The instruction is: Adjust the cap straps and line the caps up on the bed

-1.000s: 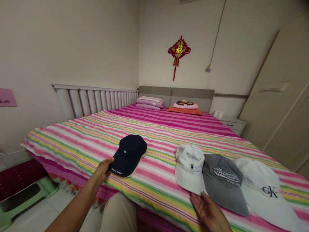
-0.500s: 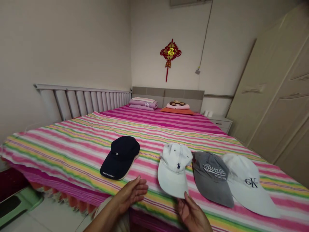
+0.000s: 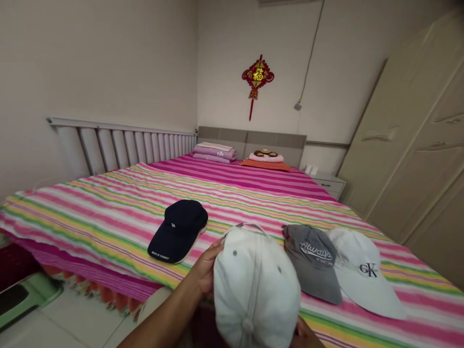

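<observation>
A white baseball cap (image 3: 255,285) is held up close in front of me, its crown facing the camera and its back strap at the top. My left hand (image 3: 209,265) grips the cap's left edge. At its lower right is my right hand (image 3: 304,334), mostly hidden behind the crown, with the fingers closed at the edge. A navy cap (image 3: 179,231) lies on the bed to the left. To the right a grey cap (image 3: 313,261) with "Always" lettering partly overlaps another white cap (image 3: 366,273) marked with black letters.
The bed has a striped sheet (image 3: 119,212). Folded purple bedding (image 3: 214,152) and a pink pillow stack (image 3: 266,158) lie near the headboard (image 3: 275,140). A green stool (image 3: 31,297) stands at the lower left, a nightstand (image 3: 328,183) at the far right.
The white cap has been lifted off the bed toward me and turned, so its logo and brim are out of sight. My left hand has moved from beside it to grip it.
</observation>
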### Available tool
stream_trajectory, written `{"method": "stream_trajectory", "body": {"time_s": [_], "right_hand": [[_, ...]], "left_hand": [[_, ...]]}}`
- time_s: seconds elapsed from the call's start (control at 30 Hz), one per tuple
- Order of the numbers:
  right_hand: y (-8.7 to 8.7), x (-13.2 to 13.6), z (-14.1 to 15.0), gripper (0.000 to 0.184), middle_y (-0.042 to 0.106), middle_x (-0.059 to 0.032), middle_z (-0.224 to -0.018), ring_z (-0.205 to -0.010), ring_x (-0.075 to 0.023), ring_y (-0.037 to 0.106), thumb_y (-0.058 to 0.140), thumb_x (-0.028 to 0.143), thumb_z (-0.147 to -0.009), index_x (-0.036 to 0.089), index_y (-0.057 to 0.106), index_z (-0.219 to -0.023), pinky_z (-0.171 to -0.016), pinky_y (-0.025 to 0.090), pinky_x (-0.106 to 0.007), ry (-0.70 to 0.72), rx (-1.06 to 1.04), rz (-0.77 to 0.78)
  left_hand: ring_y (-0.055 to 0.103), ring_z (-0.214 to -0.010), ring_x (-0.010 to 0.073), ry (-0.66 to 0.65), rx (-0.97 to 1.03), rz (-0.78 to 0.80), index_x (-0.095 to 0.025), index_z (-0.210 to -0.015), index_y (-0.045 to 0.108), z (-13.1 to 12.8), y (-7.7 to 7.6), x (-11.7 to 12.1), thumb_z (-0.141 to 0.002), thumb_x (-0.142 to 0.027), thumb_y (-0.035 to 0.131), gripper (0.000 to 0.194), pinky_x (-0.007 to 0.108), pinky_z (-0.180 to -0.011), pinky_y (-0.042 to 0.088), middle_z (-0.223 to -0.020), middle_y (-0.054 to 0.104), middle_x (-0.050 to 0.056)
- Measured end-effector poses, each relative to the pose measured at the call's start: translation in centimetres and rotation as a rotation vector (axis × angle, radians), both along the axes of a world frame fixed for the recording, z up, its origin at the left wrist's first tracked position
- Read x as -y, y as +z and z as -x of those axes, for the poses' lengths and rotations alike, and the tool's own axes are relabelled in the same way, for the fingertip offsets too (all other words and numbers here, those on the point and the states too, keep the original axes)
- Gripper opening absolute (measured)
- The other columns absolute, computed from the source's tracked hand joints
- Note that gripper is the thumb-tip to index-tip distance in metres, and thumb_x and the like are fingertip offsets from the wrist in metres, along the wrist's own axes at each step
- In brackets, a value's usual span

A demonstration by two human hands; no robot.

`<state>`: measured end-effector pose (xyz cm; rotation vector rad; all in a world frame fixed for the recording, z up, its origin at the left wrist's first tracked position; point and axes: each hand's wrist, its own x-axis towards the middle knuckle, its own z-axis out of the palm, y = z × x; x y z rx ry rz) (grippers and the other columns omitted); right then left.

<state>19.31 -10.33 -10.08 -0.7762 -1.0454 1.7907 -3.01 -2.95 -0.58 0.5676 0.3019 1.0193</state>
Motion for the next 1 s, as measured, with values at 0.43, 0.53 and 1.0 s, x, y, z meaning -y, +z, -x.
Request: {"method": "stream_trajectory", "body": {"time_s": [0.43, 0.53, 1.0], "right_hand": [[9.2, 0.0, 2.5, 0.021, 0.049, 0.0053, -0.052, -0.045, -0.0045, 0.037, 0.066, 0.035, -0.071, 0.017, 0.055, -0.073, -0.044, 0.028, -0.016, -0.252, -0.001, -0.194], [9.3, 0.4, 2.7, 0.023, 0.047, 0.0062, -0.051, -0.042, -0.0041, 0.034, 0.066, 0.036, -0.069, 0.018, 0.052, -0.071, -0.042, 0.027, -0.016, -0.282, -0.026, -0.165], [9.4, 0.6, 2.8, 0.022, 0.045, 0.0074, -0.047, -0.04, -0.0036, 0.032, 0.067, 0.034, -0.069, 0.018, 0.053, -0.068, -0.041, 0.026, -0.015, -0.268, 0.024, -0.152]], "left_hand": [[0.052, -0.047, 0.0084, -0.142, -0.142, -0.126, -0.009, -0.066, 0.065, -0.5, -0.2, 2.4, -0.048, -0.018, 0.072, 0.022, 0.018, -0.048, 0.038, -0.054, 0.06, 0.002], [0.051, -0.048, 0.0084, -0.177, -0.205, -0.159, -0.007, -0.065, 0.065, -0.6, 0.1, 2.6, -0.048, -0.019, 0.073, 0.023, 0.018, -0.049, 0.036, -0.054, 0.06, 0.003], [0.055, -0.051, 0.011, -0.151, -0.376, -0.098, -0.007, -0.069, 0.068, -1.9, 0.0, 3.4, -0.052, -0.02, 0.072, 0.021, 0.023, -0.055, 0.039, -0.06, 0.065, 0.008]]}}
